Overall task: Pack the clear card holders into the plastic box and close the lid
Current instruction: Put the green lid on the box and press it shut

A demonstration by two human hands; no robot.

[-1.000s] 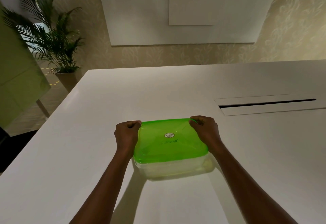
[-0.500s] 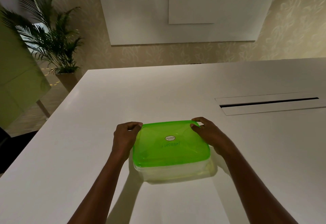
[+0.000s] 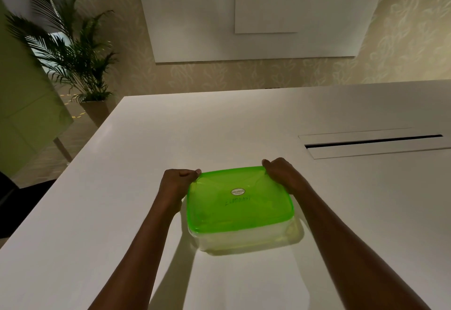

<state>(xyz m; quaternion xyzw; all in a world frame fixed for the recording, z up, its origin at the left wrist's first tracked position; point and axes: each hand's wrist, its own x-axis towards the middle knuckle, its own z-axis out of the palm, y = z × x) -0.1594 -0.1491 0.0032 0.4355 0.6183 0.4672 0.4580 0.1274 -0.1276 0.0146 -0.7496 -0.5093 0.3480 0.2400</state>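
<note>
A clear plastic box (image 3: pixel 246 241) stands on the white table (image 3: pixel 122 212) in front of me, covered by its translucent green lid (image 3: pixel 239 202) with a small oval sticker and handwriting on top. My left hand (image 3: pixel 177 185) grips the lid's far left corner with curled fingers. My right hand (image 3: pixel 283 175) grips the far right corner the same way. No card holders can be made out through the lid or the box wall.
A long cable slot with a white flap (image 3: pixel 373 142) is set into the table at the right. Beyond the table's left edge stand a potted palm (image 3: pixel 73 53) and a green panel (image 3: pixel 24 104).
Both hands have curled tighter over the lid's far corners; the right hand's fingers, spread flat half a second ago, now clench the corner. The box has barely moved.
</note>
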